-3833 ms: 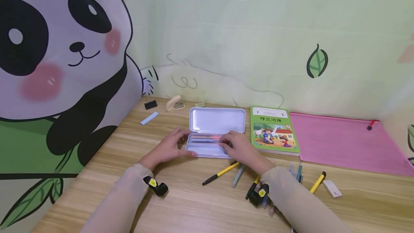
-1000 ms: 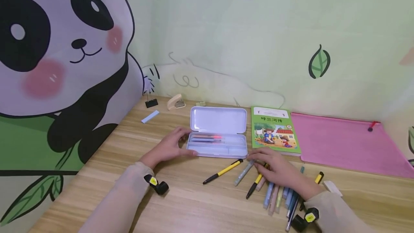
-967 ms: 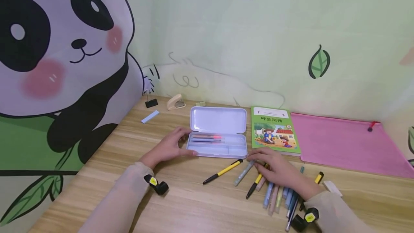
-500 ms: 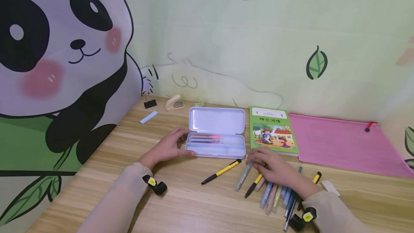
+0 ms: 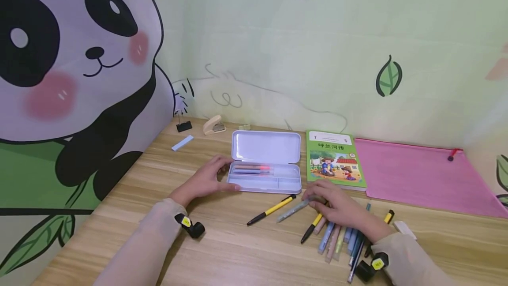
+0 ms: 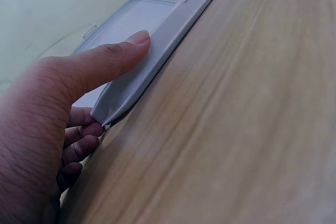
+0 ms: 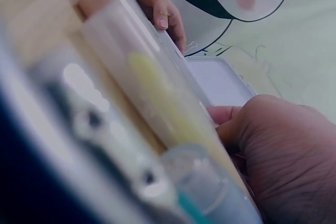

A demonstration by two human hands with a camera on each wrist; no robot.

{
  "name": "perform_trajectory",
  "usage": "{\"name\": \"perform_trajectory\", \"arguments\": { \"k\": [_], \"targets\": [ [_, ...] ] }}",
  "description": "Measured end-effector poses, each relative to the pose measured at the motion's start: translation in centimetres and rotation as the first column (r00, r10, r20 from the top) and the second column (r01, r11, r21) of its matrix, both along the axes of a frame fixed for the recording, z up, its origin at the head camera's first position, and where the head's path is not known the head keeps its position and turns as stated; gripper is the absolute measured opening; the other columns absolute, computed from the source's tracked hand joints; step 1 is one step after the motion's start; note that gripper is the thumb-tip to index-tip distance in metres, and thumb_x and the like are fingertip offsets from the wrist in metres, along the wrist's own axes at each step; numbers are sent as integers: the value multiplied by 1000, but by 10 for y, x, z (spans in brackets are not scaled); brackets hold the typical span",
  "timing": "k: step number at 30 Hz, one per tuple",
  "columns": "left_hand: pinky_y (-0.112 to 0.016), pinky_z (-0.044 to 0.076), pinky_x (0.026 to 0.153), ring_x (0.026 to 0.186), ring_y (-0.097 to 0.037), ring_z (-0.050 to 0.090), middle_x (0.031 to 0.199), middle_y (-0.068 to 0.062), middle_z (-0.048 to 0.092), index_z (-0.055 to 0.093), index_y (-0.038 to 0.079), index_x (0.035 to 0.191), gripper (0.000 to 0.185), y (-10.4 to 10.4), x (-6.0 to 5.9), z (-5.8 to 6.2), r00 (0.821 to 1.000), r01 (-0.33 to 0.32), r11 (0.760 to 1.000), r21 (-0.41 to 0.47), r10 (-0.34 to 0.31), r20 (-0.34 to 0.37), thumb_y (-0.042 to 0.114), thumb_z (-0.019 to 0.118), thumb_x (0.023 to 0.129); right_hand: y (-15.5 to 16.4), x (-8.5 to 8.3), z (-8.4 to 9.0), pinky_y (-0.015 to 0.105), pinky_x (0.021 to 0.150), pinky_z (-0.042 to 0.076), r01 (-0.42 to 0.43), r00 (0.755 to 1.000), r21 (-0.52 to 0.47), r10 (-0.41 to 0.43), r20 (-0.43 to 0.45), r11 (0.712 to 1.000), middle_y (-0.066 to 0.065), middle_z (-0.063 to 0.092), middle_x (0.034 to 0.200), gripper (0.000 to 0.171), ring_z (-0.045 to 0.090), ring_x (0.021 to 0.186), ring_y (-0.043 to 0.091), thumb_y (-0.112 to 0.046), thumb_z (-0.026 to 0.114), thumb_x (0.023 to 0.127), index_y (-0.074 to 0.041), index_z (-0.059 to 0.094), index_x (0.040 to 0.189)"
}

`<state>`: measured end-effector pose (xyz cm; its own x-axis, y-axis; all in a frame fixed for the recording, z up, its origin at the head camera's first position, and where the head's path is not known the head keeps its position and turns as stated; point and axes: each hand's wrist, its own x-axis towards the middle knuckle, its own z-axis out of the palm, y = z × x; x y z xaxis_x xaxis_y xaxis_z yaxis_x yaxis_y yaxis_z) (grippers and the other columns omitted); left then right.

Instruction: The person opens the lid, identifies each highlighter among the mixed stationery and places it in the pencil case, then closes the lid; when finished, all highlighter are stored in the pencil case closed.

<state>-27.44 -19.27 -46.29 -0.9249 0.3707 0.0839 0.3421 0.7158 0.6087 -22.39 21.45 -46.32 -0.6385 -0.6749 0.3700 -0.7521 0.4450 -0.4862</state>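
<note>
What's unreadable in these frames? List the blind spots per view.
- Head view: the right hand covers the upper ends of the pastel pens on the wooden desk; whether its fingers pinch the grey-green pen cannot be told.
- Right wrist view: the pens up close are blurred beyond telling apart.
- Left wrist view: the left hand and the wall of the open lilac pencil case hide the contents.
- Head view: the green book cover print is too small.

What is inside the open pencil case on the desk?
In the pencil case, a few pens lie along the back of the tray, one with a pink-red part. The front compartment looks bare. The left hand holds the case's left end and hides that corner.
</note>
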Motion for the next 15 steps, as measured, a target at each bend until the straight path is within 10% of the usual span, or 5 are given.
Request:
{"name": "perform_trajectory", "arguments": {
  "k": [15],
  "targets": [
    [-45, 41, 107, 118, -20, 50, 133, 2, 49, 51, 23, 145, 92, 0, 1, 1, 1000, -1, 1000, -1, 1, 0, 66, 82, 69, 1, -1, -1, 43, 90, 52, -38, 997, 16, 39, -67, 999, -7, 63, 113, 23, 59, 109, 16, -6, 67, 96, -20, 71, 113]
  ]
}}
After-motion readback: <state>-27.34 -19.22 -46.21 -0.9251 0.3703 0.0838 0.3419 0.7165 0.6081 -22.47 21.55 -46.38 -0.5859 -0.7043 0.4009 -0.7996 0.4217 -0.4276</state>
